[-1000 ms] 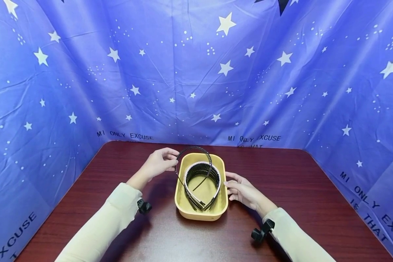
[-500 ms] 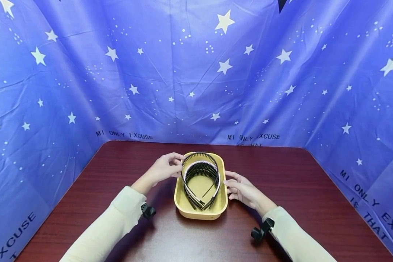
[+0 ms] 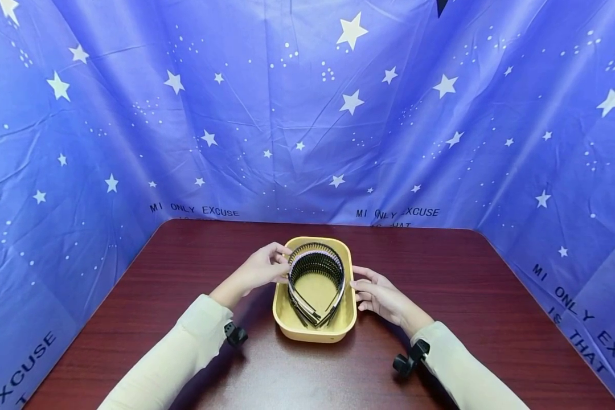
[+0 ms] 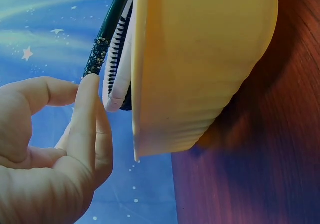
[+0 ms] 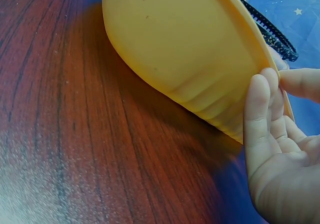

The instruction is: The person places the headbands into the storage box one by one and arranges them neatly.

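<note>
A yellow rectangular tub (image 3: pixel 314 336) stands on the table between both hands. Inside it lies a stack of headbands (image 3: pixel 315 266), black toothed ones and a pale one, their tips pointing toward me. On top of the stack is a black headband (image 4: pixel 97 56) with a glittery section. Its left side is pinched between the thumb and index finger of my left hand (image 3: pixel 261 266), just above the tub's left rim. At the opposite side, my right hand (image 3: pixel 384 297) grips the tub's rim with thumb and fingertips, as the right wrist view (image 5: pixel 287 159) shows.
The dark red wooden table (image 3: pixel 184 256) extends around the tub on all sides. A blue star-printed curtain (image 3: pixel 271 114) hangs behind and along both sides. A black camera mount (image 3: pixel 236 334) sits at each wrist.
My left hand has moved right and slightly down, lowering the black headband from over the tub's back left onto the stack. The right hand has stayed at the rim.
</note>
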`<state>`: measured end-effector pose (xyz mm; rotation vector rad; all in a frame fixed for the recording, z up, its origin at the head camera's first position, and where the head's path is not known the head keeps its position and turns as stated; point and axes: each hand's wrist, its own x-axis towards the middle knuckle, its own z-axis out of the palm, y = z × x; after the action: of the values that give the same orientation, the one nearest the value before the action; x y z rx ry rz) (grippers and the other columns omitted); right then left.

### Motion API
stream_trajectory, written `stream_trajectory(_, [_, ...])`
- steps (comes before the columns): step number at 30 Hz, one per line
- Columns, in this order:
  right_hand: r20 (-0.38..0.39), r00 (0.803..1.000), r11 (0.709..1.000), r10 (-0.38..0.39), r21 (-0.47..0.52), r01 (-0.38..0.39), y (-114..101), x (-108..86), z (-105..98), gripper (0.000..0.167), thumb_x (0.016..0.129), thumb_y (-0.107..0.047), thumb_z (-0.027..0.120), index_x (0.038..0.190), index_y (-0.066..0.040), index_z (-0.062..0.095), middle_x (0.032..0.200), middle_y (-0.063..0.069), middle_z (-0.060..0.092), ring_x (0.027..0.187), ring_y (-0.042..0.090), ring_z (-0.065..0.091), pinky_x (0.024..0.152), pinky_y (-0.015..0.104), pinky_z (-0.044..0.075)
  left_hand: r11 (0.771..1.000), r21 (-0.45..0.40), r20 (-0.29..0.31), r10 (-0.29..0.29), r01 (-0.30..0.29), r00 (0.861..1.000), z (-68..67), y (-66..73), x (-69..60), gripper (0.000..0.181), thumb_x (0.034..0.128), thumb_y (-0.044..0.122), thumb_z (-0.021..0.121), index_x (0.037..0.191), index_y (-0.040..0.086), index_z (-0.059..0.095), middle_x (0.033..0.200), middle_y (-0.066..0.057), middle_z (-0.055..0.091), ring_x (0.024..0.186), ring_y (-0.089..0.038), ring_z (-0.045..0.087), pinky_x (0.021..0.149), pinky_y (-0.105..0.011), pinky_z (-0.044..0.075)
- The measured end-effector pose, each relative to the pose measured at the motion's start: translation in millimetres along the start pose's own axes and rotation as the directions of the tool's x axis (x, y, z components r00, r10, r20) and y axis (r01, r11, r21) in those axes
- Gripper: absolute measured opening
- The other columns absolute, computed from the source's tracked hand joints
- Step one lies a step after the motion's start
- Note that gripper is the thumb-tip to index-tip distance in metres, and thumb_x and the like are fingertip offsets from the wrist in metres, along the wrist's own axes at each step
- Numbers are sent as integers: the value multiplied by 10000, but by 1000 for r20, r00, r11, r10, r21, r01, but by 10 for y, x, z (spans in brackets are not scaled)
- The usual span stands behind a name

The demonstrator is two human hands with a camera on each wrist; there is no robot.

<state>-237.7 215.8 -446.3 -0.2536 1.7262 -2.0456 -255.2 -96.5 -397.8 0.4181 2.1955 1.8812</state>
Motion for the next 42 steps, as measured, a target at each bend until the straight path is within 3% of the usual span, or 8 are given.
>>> stream_trajectory(15, [-7, 1000, 1000, -1, 9, 2, -6, 7, 3, 673, 993, -97, 579, 1540, 8, 199, 999, 19, 666, 726, 93, 634, 593, 200, 528, 999, -16, -4, -39, 39, 999, 28, 3, -31, 427, 856, -40, 610, 1265, -106, 507, 957, -139, 543, 807, -218, 630, 780, -388, 610])
stream_trajectory(42, [-9, 1000, 1000, 1, 21, 0, 13, 4, 7, 659, 999, -97, 570, 1536, 9, 204, 976, 1, 671, 724, 88, 632, 589, 200, 531, 999, 23, -27, -49, 49, 998, 74, -3, -54, 438, 841, -37, 609, 1269, -75, 524, 947, -132, 553, 790, -213, 628, 759, -382, 614])
